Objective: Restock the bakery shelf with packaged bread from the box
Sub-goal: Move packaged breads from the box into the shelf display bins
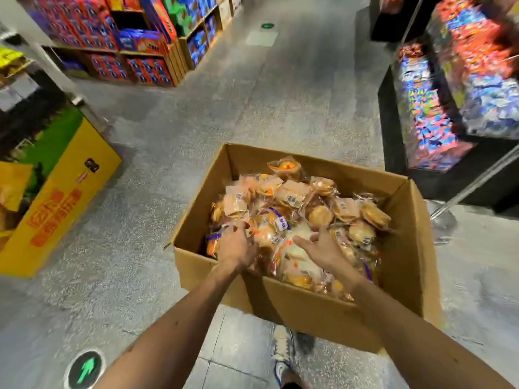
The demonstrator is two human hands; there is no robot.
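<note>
Dozens of bread packs heaped in floor-standing box, lying directly under both hands: right hand splayed, empty, over a pale pack; left hand deeper, fingers buried among packs, grip not discernible.

Big red Chinese characters run along the side of the yellow carton, too smeared to read. A round floor sticker shows a green arrow pointing ahead. The bread packs carry white barcode labels, and one has a blue band with white print, all illegible.
</note>
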